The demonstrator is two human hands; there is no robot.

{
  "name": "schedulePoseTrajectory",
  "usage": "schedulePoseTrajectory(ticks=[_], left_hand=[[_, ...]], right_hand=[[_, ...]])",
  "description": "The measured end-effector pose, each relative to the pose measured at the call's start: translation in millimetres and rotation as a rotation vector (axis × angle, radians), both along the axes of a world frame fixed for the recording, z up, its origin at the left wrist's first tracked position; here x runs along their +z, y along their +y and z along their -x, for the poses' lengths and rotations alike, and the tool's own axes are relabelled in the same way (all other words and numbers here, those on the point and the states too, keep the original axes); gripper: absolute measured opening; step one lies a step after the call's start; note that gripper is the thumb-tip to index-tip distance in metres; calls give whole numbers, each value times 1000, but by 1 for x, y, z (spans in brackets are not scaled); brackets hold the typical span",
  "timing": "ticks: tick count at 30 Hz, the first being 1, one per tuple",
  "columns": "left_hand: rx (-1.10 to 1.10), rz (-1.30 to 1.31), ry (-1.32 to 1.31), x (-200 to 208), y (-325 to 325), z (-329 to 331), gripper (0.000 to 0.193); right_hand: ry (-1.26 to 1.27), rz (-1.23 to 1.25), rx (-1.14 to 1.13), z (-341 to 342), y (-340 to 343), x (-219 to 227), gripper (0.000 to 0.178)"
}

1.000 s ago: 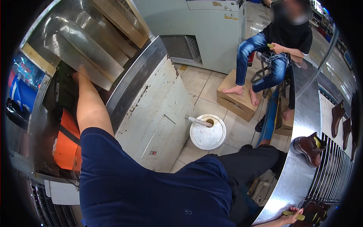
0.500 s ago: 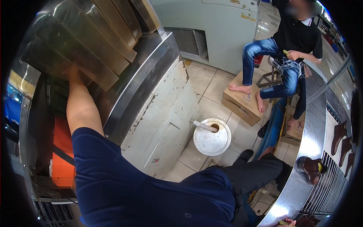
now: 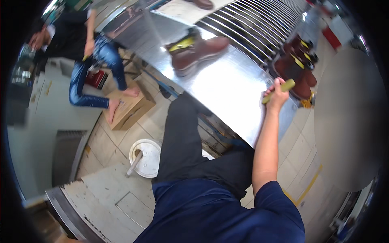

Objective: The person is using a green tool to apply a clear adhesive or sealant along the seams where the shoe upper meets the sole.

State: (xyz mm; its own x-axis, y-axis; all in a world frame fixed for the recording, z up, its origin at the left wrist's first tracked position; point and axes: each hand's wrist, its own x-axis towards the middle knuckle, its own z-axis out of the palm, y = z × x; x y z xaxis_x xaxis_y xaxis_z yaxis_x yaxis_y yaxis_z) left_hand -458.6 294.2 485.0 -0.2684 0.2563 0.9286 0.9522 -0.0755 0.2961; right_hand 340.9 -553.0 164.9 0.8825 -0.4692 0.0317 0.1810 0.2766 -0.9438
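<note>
My right hand (image 3: pixel 277 97) is closed around a yellow-green tool handle (image 3: pixel 288 84), above the metal tabletop's right end. Whatever the tool's working end is, I cannot make it out. A brown ankle boot (image 3: pixel 202 52) with a yellow patch at its opening lies farther left on the metal table (image 3: pixel 227 87). Right beside my hand stand several more brown boots (image 3: pixel 302 83), also showing yellow inside. Only a bit of skin, likely my left forearm (image 3: pixel 67 239), shows at the lower left edge; the left hand itself is out of sight.
A slatted metal rack (image 3: pixel 247 24) adjoins the table. To the left, a seated person (image 3: pixel 77 36) rests bare feet on a cardboard box (image 3: pixel 139 105). A white lidded bucket (image 3: pixel 150 160) with a hose stands beside the pale machine cabinet (image 3: pixel 117 192).
The view has swung right, toward the table and boots. My left arm, earlier reaching into the machine at left, is almost out of sight. My right hand now shows fully with the yellow-green handle.
</note>
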Motion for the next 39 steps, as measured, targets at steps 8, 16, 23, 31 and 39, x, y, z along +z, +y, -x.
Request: schedulePoseTrajectory(ticks=[8, 16, 23, 31, 39], left_hand=[[-904, -575, -175, -57, -103, -400, 30], [-2087, 1540, 386, -242, -396, -777, 65], [-2006, 1292, -43, -258, -509, -766, 54], [-2029, 1223, 518, -250, -562, -690, 87], [-2311, 1580, 883, -207, -498, -777, 111]], right_hand=[[112, -26, 26, 11, 9, 15, 26], [91, 129, 1, 6, 7, 10, 29], [74, 317, -165, -2, 14, -2, 28], [112, 296, -128, -2, 16, 2, 26], [111, 306, -131, -2, 16, 4, 28]])
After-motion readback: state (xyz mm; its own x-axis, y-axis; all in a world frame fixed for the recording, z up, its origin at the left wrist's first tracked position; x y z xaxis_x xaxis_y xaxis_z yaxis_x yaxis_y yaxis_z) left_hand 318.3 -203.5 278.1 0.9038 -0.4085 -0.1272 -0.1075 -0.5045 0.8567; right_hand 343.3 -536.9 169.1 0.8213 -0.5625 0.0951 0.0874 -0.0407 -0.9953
